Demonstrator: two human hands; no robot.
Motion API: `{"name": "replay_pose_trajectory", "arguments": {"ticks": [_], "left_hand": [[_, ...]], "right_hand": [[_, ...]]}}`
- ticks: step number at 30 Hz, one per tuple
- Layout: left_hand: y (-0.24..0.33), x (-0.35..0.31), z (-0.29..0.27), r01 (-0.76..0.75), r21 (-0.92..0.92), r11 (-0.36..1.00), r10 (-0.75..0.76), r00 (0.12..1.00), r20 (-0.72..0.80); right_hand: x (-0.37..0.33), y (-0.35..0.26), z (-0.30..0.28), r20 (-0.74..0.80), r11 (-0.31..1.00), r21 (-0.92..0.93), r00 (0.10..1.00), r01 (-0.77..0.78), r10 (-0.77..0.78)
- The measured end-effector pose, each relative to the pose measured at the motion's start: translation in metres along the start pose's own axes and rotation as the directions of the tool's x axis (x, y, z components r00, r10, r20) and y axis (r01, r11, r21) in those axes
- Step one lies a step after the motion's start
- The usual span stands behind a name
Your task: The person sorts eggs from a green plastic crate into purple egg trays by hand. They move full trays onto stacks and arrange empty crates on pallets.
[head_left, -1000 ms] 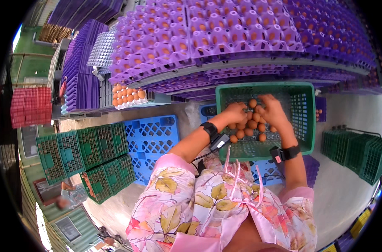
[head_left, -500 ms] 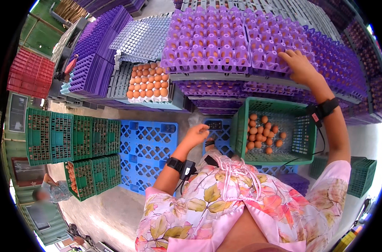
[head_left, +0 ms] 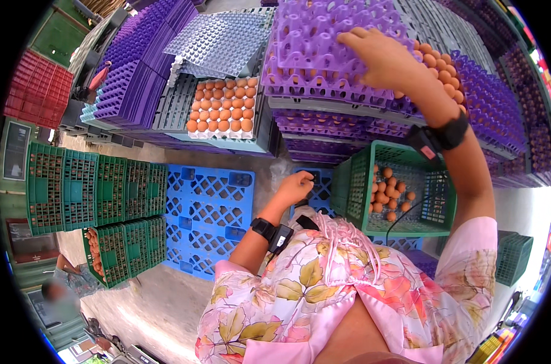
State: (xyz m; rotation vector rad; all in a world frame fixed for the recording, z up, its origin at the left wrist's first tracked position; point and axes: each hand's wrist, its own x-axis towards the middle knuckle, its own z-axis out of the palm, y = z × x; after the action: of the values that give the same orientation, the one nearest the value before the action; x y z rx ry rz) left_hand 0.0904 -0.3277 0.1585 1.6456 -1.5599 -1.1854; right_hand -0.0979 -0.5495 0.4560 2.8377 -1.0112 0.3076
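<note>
Purple trays (head_left: 309, 45) block the way beyond the open-topped green crate (head_left: 353, 189).

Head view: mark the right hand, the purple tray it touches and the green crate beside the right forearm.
Right hand (head_left: 386, 57): head view, back of the hand.
Purple tray (head_left: 315, 45): head view, upper surface.
Green crate (head_left: 353, 191): head view, outer left wall.

Right arm (head_left: 474, 176) stretched forward, right fingers (head_left: 355, 37) bent; left forearm (head_left: 247, 253) angled forward, left fingers (head_left: 303, 177) seemingly curled.

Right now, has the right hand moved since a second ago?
Yes: the right hand has gone from over the green crate to beyond its far edge, onto a purple tray.
</note>
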Motion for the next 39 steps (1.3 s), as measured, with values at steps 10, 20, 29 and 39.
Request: {"name": "replay_pose_trajectory", "arguments": {"ticks": [10,20,29,39], "left_hand": [[-0.039,-0.012,0.023,0.014,0.008,1.0,-0.015,0.978,0.207],[0.007,-0.006,0.057,0.052,0.076,0.996,-0.076,0.934,0.349],[0.036,-0.045,0.177,0.286,-0.242,0.927,-0.174,0.901,0.398],[0.049,-0.058,0.246,0.178,-0.325,0.929,-0.152,0.983,0.104]], "right_hand": [[0.036,-0.024,0.046,0.289,0.992,-0.037,0.949,-0.12,0.126],[-0.127,0.102,-0.074,-0.16,0.937,-0.269,0.969,-0.225,0.187],[-0.358,0.305,-0.079,-0.041,0.821,-0.407,0.906,-0.401,0.422],[-0.391,0.34,0.001,0.084,0.919,-0.253,0.94,-0.302,0.332]]}}
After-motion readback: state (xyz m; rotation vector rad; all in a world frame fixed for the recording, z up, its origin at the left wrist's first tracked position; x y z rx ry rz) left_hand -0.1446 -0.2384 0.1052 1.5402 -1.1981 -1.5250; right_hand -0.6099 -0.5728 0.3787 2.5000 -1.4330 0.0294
